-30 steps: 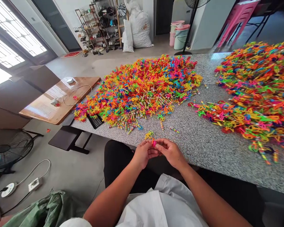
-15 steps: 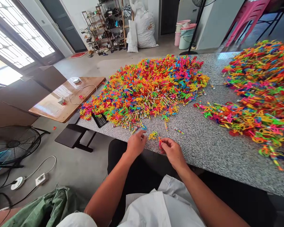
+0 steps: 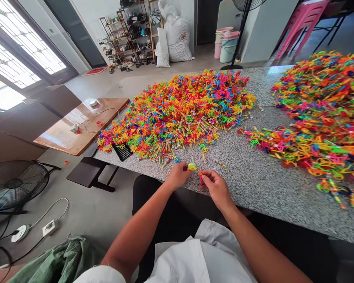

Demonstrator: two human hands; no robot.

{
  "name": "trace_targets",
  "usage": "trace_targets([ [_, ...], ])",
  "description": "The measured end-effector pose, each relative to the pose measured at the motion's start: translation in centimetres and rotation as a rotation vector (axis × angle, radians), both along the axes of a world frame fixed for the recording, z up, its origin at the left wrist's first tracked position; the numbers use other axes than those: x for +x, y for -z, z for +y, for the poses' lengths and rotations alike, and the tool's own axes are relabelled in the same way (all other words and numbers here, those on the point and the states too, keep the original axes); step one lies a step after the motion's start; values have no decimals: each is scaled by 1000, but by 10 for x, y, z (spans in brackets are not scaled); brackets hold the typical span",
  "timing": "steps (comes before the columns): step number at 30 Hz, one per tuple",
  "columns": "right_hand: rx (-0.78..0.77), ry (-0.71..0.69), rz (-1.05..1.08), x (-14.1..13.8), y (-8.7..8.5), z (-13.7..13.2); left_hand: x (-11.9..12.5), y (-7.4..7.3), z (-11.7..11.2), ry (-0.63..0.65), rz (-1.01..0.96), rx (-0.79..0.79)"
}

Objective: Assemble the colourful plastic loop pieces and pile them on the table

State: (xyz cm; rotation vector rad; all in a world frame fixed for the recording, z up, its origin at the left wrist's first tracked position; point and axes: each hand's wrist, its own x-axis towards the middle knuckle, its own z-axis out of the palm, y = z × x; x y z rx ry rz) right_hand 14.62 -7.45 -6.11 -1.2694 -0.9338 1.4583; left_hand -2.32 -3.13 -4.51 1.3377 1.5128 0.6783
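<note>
Yellow-green, the small plastic piece (image 3: 191, 166) sits pinched between fingertips of the left hand (image 3: 178, 175) — the right hand (image 3: 216, 187) grips a pink piece (image 3: 200, 177). Both hover close but apart over the near edge of the granite table (image 3: 253, 184).

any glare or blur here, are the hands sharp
Head view: the windows at upper left are blown out, and the far end of the table has a pale sheen. Head view: the wide lens bows the edges and smears the right pile. Head view: the left hand and right hand are fairly sharp, pinching a yellow piece and a pink piece.
</note>
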Motion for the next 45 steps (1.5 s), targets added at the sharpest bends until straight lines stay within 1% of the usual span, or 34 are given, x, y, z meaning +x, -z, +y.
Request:
trace_targets([
  [2,29,20,-4,-1,-1,2,8,-1,-9,-15,-316,-133],
  [4,69,24,-4,-1,-3,2,15,-3,-20,-23,-552,-221],
  [5,89,28,-5,-1,-4,2,18,-5,-24,-33,-629,-250],
  [7,119,37,-14,1,-6,2,22,-9,-31,-51,-718,-294],
  [10,140,20,-44,6,-9,2,23,-14,-33,-50,-747,-336],
  [12,146,11,-53,7,-10,2,23,-17,-31,-72,-732,-328],
  [17,145,67,-20,5,-10,2,28,-17,-30,-241,-732,-229],
  [20,139,113,2,1,-12,0,34,-18,-33,-312,-772,-192],
  [23,136,160,75,-5,-14,-3,39,-19,-36,-365,-839,-159],
  [28,154,155,157,-12,-15,-8,47,-19,-41,-358,-923,-158],
  [32,170,129,135,-11,-9,-11,50,-15,-43,-389,-989,-177],
  [38,163,119,76,-9,-1,-9,49,-9,-44,-415,-1073,-272],
  [42,154,152,24,-9,-5,-8,49,-7,-44,-413,-1078,-348],
  [45,155,157,-48,-9,-9,-9,50,-6,-47,-422,-1082,-338],
])
